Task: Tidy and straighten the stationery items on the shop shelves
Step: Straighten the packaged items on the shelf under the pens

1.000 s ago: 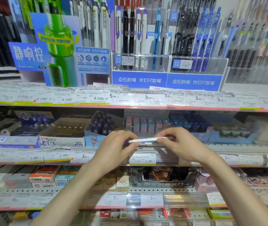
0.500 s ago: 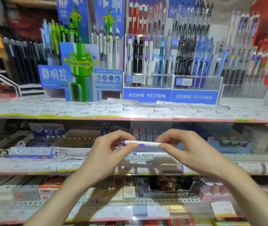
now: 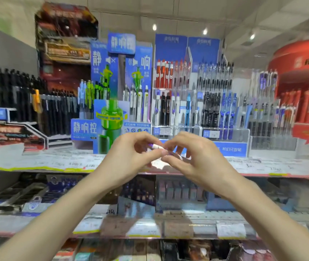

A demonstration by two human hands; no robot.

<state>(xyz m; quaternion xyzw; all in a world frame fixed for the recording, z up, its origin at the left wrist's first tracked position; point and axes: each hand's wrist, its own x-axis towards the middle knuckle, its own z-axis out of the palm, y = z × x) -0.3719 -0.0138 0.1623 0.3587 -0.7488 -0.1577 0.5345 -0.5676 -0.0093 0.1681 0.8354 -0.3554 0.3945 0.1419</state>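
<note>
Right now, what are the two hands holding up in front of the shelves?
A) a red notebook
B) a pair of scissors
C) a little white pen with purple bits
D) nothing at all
C. The left hand and right hand both pinch a small white pen with purple bits between their fingertips, in front of the blue pen display.

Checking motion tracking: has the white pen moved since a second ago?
Yes. The white pen, pinched by left hand and right hand, rose from the lower shelf to the blue display base.
</note>
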